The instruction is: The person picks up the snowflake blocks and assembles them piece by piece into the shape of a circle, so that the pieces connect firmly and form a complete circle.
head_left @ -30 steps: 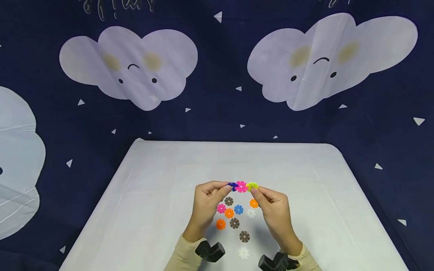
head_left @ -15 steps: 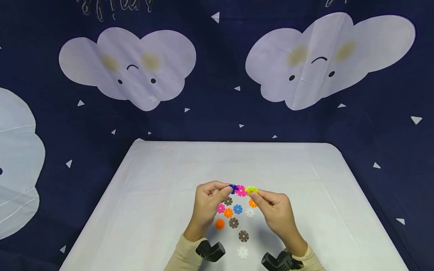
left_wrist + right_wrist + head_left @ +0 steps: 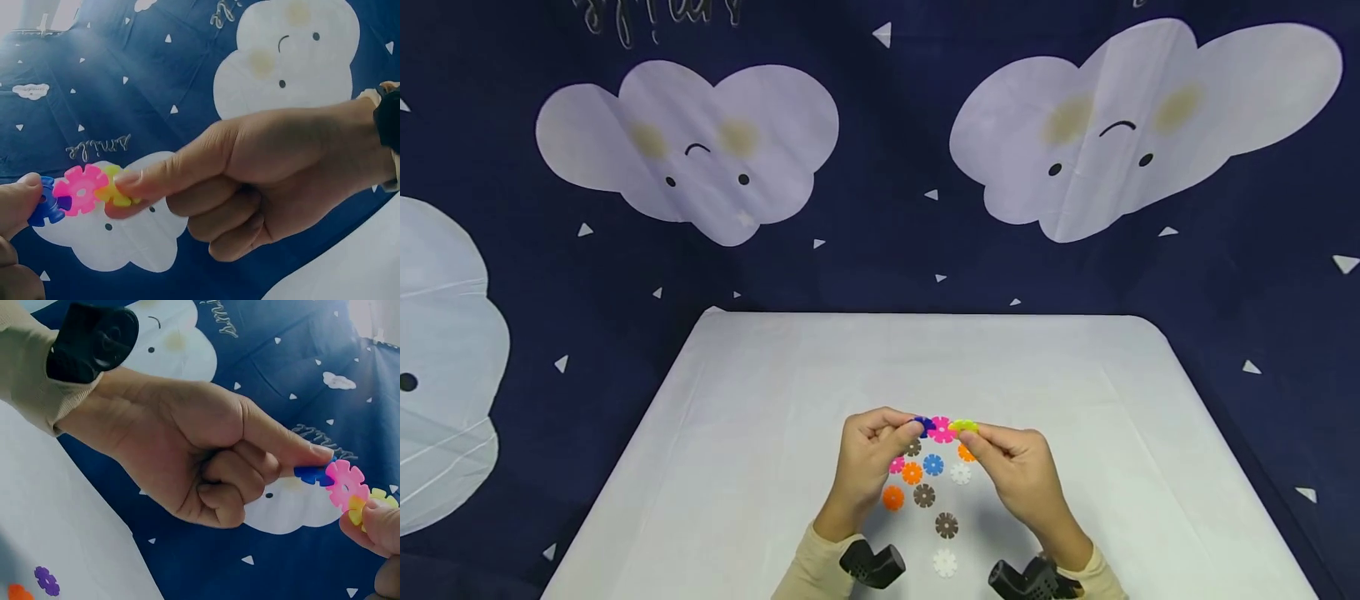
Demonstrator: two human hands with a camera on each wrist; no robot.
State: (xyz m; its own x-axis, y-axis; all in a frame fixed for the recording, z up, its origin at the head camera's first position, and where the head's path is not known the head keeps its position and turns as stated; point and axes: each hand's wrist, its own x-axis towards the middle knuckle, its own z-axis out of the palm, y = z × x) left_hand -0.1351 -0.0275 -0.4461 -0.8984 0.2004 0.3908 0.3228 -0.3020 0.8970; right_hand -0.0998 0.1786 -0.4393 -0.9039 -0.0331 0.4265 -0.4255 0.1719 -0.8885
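Three notched plastic flower-shaped building discs are joined in a row above the table. My left hand (image 3: pixel 868 458) pinches the dark blue disc (image 3: pixel 925 427) at the left end between thumb and fingers. The pink disc (image 3: pixel 942 430) sits in the middle, slotted to its neighbours. At the right end, the yellow disc (image 3: pixel 964 426) is pinched by my right hand (image 3: pixel 1021 475). In the left wrist view the pink disc (image 3: pixel 81 191) shows face-on, and fingertips cover part of the yellow disc (image 3: pixel 112 187). The right wrist view shows the blue disc (image 3: pixel 314 475) nearly edge-on.
Several loose discs lie below the hands on the white table (image 3: pixel 760 375), among them a light blue disc (image 3: pixel 933 464), an orange disc (image 3: pixel 892 498), a brown disc (image 3: pixel 947 525) and a white disc (image 3: pixel 945 563). A dark cloud-print cloth (image 3: pixel 880 167) hangs behind.
Both hands have lowered the joined discs slightly. The yellow disc has tilted and now looks flatter in the head view. The grip on both end discs stays the same.
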